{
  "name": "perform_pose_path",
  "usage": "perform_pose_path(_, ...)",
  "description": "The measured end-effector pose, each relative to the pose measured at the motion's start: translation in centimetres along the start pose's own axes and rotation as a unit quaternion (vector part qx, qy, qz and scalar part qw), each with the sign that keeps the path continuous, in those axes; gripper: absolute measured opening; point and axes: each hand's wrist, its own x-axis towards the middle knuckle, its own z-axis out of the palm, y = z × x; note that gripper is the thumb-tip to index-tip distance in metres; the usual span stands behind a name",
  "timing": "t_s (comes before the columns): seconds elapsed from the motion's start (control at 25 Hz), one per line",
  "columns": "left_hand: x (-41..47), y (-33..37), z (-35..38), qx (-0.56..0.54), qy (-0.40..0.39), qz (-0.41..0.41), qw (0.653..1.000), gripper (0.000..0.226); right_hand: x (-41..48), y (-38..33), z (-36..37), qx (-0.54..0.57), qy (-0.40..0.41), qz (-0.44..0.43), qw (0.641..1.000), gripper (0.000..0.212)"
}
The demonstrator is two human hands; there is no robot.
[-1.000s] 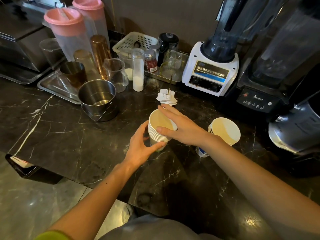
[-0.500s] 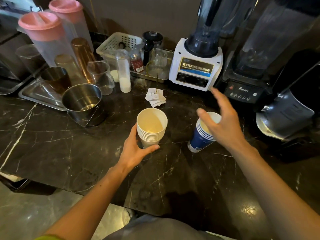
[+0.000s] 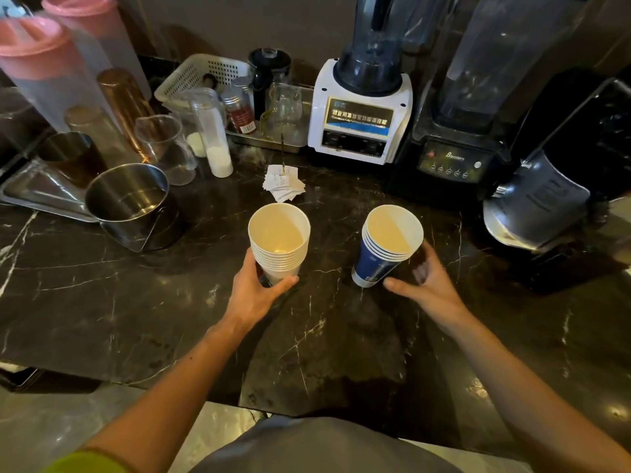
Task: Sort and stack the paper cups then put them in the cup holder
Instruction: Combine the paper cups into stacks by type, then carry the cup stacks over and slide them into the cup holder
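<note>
At your one o'clock, the black blender base (image 3: 456, 158) carries the word "Blenders" in pale script above its row of buttons; at twelve o'clock, the white blender base (image 3: 358, 114) bears a dark panel label (image 3: 359, 115) with a line of Chinese characters and smaller print beneath, too blurred for you to read; the receipts (image 3: 282, 182) and the red-labelled jar (image 3: 241, 112) show print too small to make out.

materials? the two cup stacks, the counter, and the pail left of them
White cup stack: paper, matte, with thin rolled rims.
Blue cup stack: paper too, printed blue outside, plain cream inside.
Counter: looks like polished dark marble, going by the white veins and glare spots; could be engineered stone.
Pail: brushed steel by its grey sheen and reflections, probably stainless.
</note>
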Motion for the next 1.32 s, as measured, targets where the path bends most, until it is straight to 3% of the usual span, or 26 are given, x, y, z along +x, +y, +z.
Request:
perform_pose_path(0.08,0.1,0.1,0.2,0.000,0.000,-0.002,1.000,0.101,0.8,0.9,1.0,0.002,-0.018,0.003,1.000,0.135)
perform_pose_path(0.52,0.0,1.9,1.8,-0.008,-0.007,-0.017,1.000,0.095,2.0,-0.6,2.4,0.031,0.020,-0.069,0.997,0.065)
perform_pose_path(0.76,-0.5,5.6,5.5,-0.035,-0.031,0.012,0.999,0.087,-1.3,-0.8,-1.2,0.106,0.070,-0.101,0.987,0.080)
perform_pose_path(0.96,-1.0,9.4,11.9,-0.048,-0.124,0.060,0.989,0.090,-5.4,1.4,-6.7,0.129,0.122,-0.135,0.975,0.066)
perform_pose_path(1.08,-1.5,12.3,17.2,-0.043,-0.214,0.082,0.972,0.090,-9.3,2.7,-11.1,0.155,0.214,-0.136,0.955,0.064)
perform_pose_path(1.16,-1.9,13.6,18.4,-0.054,-0.227,0.088,0.968,0.088,-11.1,2.9,-11.8,0.146,0.258,-0.148,0.944,0.058)
perform_pose_path(1.28,-2.7,15.8,22.0,-0.061,-0.333,0.115,0.934,0.088,-16.1,4.0,-12.4,0.157,0.378,-0.132,0.903,0.050)
perform_pose_path(1.32,-2.9,16.0,22.2,-0.069,-0.329,0.121,0.934,0.090,-16.5,3.9,-12.3,0.151,0.384,-0.133,0.901,0.049)
